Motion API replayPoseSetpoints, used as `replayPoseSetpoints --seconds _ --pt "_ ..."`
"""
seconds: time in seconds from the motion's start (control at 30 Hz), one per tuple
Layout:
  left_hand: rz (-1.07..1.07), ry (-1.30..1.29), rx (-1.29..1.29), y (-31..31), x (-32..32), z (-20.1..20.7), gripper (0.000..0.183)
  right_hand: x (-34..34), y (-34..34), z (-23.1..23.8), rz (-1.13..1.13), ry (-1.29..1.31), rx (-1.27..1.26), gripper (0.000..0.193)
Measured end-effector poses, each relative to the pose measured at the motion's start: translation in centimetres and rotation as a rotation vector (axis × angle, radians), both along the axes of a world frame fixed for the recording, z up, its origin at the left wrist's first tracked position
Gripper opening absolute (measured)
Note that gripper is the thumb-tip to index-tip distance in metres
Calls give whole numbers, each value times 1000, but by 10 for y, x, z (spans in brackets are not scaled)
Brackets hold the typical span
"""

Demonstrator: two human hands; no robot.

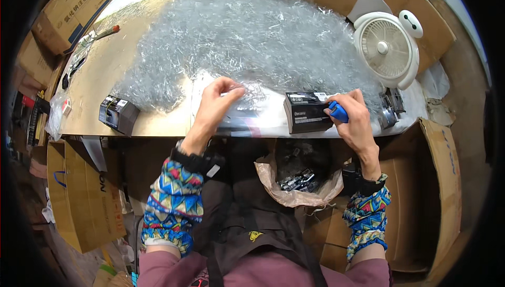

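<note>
Crowding the tan table [105, 71]: clear plastic heap [247, 40], fan [386, 48]; right fingers [342, 109] gripping blue tool [339, 112].

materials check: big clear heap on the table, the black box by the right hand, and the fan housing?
Clear heap: looks like thin transparent plastic film or wrappers, glossy and crinkled, glinting all over. Black box: likely printed cardboard with sharp folded edges and a fairly matte face; the right hand touches it holding a blue tool. Fan housing: smooth white moulded plastic, probably.
</note>
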State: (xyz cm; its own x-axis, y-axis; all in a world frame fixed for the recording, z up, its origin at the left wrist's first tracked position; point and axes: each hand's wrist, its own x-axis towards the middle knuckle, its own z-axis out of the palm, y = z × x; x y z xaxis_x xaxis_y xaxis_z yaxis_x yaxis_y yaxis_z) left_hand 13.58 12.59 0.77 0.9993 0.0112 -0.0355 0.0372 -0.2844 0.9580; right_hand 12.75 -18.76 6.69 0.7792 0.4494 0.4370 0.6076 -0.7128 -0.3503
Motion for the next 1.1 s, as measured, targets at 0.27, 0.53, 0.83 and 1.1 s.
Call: replayPoseSetpoints --seconds 0.27,0.53,0.83,1.1 --pt "60 305 -972 -25 -83 18 28 -35 27 15 -230 708 789 19" --pt "-18 433 -900 -57 -105 27 29 -38 37 15 -152 947 689 21" --pt "-12 474 -909 -71 -110 24 27 -37 47 7 -58 863 456 20" --pt "128 387 -836 -79 -115 14 23 -39 52 -13 -21 553 410 29"
